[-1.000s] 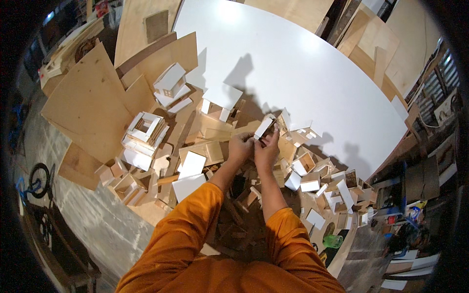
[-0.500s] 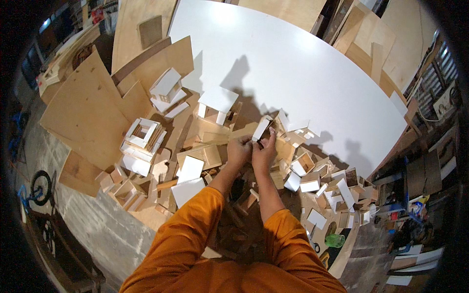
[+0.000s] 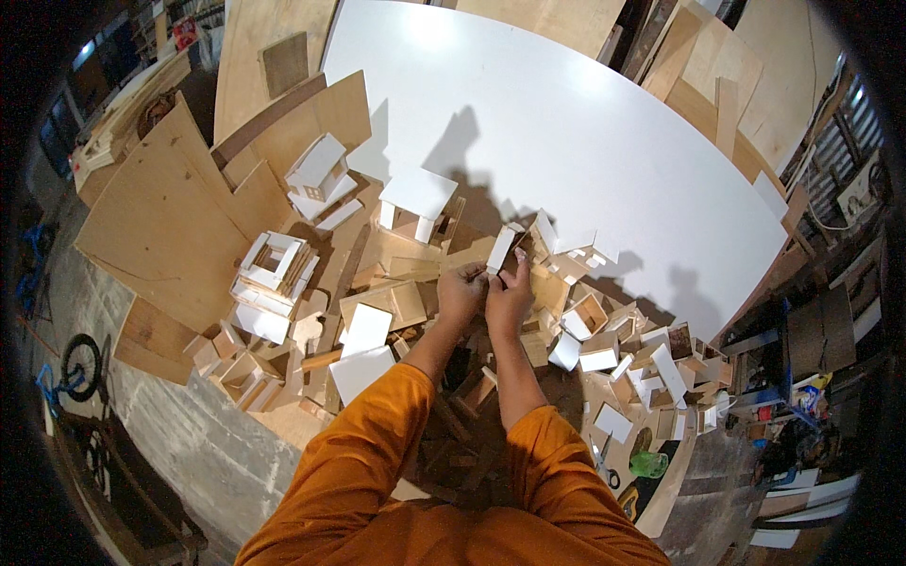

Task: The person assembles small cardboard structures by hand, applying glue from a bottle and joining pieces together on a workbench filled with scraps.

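Note:
Both my hands meet over the middle of the cluttered work surface, closed on a small white-faced wooden piece [image 3: 502,249]. My left hand [image 3: 461,291] pinches its lower left end with the fingertips. My right hand [image 3: 509,295] grips it from the right, the thumb up along its side. Just beyond stand small white model parts [image 3: 543,234]. Left of my hands is a little model house with a white roof [image 3: 420,192]. White panels [image 3: 366,330] lie beside my left forearm.
Several white and bare-wood model pieces [image 3: 661,373] crowd the right side. A stack of white frames [image 3: 272,264] and another model house [image 3: 319,170] stand at left. Behind is a large white board [image 3: 585,123]. A green bottle [image 3: 647,464] and scissors [image 3: 612,476] lie near right.
The white-faced piece has turned slightly in my fingers and shows more of its white side. My hands stay in nearly the same place; the view has shifted a little.

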Motion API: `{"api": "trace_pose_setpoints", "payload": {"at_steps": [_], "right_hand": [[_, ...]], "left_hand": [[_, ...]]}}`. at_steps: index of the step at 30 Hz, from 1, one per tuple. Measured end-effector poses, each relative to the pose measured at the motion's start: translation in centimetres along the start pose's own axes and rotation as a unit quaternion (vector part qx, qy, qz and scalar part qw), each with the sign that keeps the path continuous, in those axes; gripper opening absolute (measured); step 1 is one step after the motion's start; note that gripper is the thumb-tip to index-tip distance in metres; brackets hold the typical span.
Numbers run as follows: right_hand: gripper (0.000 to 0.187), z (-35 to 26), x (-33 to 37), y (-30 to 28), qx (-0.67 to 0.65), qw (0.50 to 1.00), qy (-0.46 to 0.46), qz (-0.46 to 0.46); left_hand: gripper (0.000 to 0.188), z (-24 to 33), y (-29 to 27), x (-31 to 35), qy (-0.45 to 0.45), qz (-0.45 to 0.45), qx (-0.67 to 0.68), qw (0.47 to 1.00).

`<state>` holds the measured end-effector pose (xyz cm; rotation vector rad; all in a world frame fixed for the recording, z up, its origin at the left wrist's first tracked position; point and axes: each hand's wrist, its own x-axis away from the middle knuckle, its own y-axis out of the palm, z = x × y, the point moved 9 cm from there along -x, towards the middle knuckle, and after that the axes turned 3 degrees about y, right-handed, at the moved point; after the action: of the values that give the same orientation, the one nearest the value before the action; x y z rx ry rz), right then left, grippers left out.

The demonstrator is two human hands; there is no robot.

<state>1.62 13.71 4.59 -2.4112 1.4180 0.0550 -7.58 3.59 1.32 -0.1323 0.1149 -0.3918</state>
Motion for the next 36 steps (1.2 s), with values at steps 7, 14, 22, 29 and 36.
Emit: {"api": "trace_pose_setpoints", "payload": {"at_steps": [7, 14, 22, 29, 36], "right_hand": [[0.058, 0.4, 0.0, 0.1, 0.025, 1.000, 0.011, 0.006], [0.061, -0.6, 0.1, -0.1, 0.066, 0.997, -0.048, 0.018], [0.067, 0.0, 0.0, -0.2, 0.087, 0.996, -0.036, 0.000], [0.067, 0.1, 0.0, 0.1, 0.066, 0.996, -0.052, -0.001], [0.066, 0.1, 0.1, 0.1, 0.043, 0.999, -0.016, -0.007]], "left_hand": [[0.023, -0.8, 0.2, -0.2, -0.005, 0.003, -0.006, 1.000], [0.021, -0.2, 0.0, -0.6, -0.012, -0.029, 0.006, 1.000], [0.023, -1.2, 0.5, -1.1, 0.001, -0.047, 0.059, 0.997], [0.024, -2.1, 1.2, -0.9, -0.007, -0.044, 0.043, 0.998], [0.024, -0.6, 0.2, -0.4, -0.003, -0.011, -0.046, 0.999]]}}
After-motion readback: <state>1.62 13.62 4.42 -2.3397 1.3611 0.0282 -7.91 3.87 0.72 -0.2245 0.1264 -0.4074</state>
